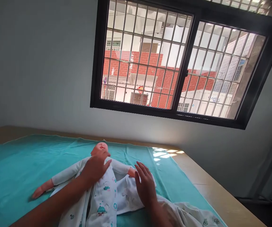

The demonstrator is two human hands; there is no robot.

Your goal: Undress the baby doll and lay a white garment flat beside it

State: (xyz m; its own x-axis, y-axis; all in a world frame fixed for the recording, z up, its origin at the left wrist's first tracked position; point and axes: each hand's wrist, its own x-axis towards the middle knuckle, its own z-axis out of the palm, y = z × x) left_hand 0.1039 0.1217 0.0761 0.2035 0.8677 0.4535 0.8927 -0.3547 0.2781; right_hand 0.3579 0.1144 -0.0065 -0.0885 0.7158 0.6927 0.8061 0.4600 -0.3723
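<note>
A baby doll (101,148) lies on its back on a teal cloth (15,167), dressed in a white printed romper (104,201) that hangs open down the front. My left hand (95,167) rests on the doll's chest just below its chin, fingers spread flat. My right hand (145,184) hovers over loose white fabric (126,192) beside the doll's arm, fingers stretched out and holding nothing. The doll's other arm (44,186) reaches out to the left on the cloth.
The cloth covers a wooden table (211,189) that stands against a grey wall. A barred window (174,63) is above. More printed white fabric (192,214) lies at the lower right. The table's right edge drops off to a dark floor.
</note>
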